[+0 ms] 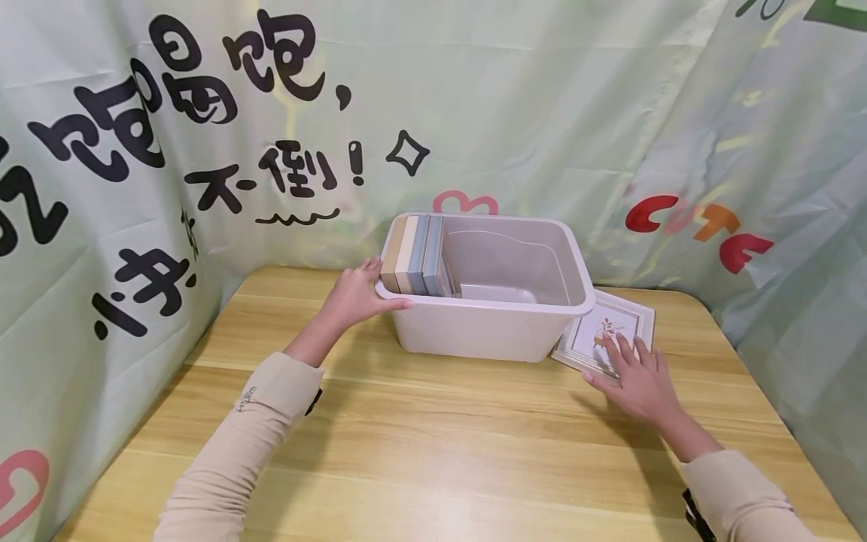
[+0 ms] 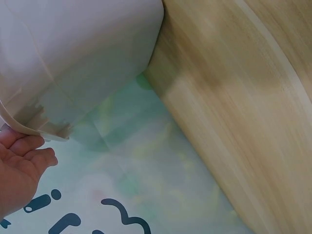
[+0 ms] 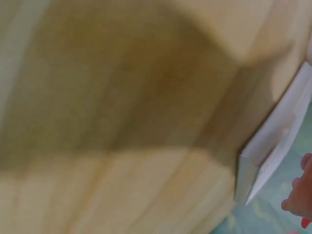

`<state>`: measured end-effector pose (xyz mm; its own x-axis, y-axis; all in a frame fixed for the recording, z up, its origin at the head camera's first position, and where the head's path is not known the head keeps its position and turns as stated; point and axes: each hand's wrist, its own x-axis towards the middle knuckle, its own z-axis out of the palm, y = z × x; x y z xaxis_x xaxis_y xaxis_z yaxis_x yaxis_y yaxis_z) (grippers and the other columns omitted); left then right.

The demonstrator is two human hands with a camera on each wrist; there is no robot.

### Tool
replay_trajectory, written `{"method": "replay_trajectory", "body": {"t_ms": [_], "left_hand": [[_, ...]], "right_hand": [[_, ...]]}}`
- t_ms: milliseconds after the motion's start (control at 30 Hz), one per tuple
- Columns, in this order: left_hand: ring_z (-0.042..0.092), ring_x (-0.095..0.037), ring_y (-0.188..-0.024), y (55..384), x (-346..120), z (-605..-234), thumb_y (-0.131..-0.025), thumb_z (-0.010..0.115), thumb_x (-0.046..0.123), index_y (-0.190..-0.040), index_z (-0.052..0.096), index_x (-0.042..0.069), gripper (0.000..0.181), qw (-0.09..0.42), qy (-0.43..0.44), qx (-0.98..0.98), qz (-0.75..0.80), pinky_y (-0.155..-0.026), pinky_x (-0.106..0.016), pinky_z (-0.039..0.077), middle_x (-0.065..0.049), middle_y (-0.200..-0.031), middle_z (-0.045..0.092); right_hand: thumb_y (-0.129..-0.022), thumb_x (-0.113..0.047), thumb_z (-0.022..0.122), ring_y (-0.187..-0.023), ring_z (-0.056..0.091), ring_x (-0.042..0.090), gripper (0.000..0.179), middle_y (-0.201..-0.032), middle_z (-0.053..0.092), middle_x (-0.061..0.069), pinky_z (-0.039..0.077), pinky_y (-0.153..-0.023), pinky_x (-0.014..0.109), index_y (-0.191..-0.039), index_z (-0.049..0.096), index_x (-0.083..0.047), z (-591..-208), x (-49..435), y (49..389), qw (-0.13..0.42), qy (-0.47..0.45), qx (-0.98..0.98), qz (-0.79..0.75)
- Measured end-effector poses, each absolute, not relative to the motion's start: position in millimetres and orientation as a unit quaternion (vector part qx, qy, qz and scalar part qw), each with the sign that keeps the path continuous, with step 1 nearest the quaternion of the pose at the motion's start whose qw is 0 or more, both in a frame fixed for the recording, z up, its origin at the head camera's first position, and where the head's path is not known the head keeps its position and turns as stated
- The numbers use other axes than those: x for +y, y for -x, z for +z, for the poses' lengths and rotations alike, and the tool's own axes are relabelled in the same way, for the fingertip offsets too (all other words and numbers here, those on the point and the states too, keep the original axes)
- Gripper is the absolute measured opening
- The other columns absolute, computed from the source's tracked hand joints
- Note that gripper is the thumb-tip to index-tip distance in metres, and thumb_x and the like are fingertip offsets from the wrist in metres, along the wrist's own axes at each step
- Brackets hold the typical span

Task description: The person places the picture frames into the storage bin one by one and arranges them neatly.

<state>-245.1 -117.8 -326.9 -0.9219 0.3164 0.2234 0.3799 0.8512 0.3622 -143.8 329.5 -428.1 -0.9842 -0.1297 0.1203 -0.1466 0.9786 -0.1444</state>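
Note:
A pale grey plastic bin point(image 1: 474, 327) stands at the back of the table. My left hand point(image 1: 355, 295) grips its left end, thumb along the front rim; in the left wrist view the fingers of that hand point(image 2: 22, 158) curl at the rim. Several thin tan, cream and blue-grey framed pieces point(image 1: 416, 260) stand upright, side by side, at the bin's left end. To the right, a white picture frame point(image 1: 640, 312) with a small plant picture lies flat, partly beneath the bin's overhanging rim. Over its near edge my right hand point(image 1: 640, 380) spreads its fingers; contact is unclear.
The wooden table point(image 1: 433, 444) has rounded back corners. A printed curtain point(image 1: 542, 113) with dark characters and coloured letters hangs close behind the bin and along both sides.

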Motion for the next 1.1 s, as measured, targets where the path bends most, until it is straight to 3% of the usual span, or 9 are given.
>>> {"method": "replay_trajectory", "body": {"t_ms": [133,333,567,1100], "left_hand": [[0.038,-0.039,-0.131,246,-117,-327,-0.067,0.073,0.058,-0.133,0.042,-0.008,0.098,0.078,0.181,-0.959,-0.205,-0.106,-0.047,0.037,-0.025,-0.140,0.040],[0.037,-0.038,-0.131,245,-118,-327,-0.067,0.073,0.059,-0.133,0.043,-0.008,0.098,0.076,0.180,-0.958,-0.208,-0.106,-0.047,0.036,-0.025,-0.140,0.040],[0.038,-0.039,-0.131,244,-119,-326,-0.067,0.072,0.059,-0.133,0.043,-0.008,0.099,0.079,0.183,-0.958,-0.205,-0.105,-0.048,0.037,-0.025,-0.140,0.040],[0.040,-0.038,-0.130,244,-118,-326,-0.067,0.072,0.059,-0.133,0.043,-0.007,0.098,0.080,0.179,-0.960,-0.198,-0.105,-0.046,0.038,-0.024,-0.139,0.041]], "right_hand": [[-0.086,-0.058,0.048,-0.128,0.022,0.054,0.078,-0.140,0.031,0.032,0.013,-0.101,0.070,-0.141,0.031,-0.006,-437,331,138,0.054,-0.067,-0.993,0.085],[-0.087,-0.059,0.046,-0.131,0.018,0.054,0.084,-0.143,0.027,0.033,0.010,-0.103,0.070,-0.141,0.030,0.004,-445,332,130,0.029,-0.058,-0.994,0.083],[-0.089,-0.056,0.046,-0.131,0.017,0.055,0.082,-0.144,0.024,0.035,0.009,-0.103,0.070,-0.141,0.030,0.005,-452,333,123,0.014,-0.054,-0.993,0.105],[-0.093,-0.047,0.046,-0.130,0.021,0.054,0.070,-0.142,0.027,0.035,0.017,-0.101,0.069,-0.139,0.033,0.005,-459,342,114,0.034,-0.056,-0.990,0.126]]}}
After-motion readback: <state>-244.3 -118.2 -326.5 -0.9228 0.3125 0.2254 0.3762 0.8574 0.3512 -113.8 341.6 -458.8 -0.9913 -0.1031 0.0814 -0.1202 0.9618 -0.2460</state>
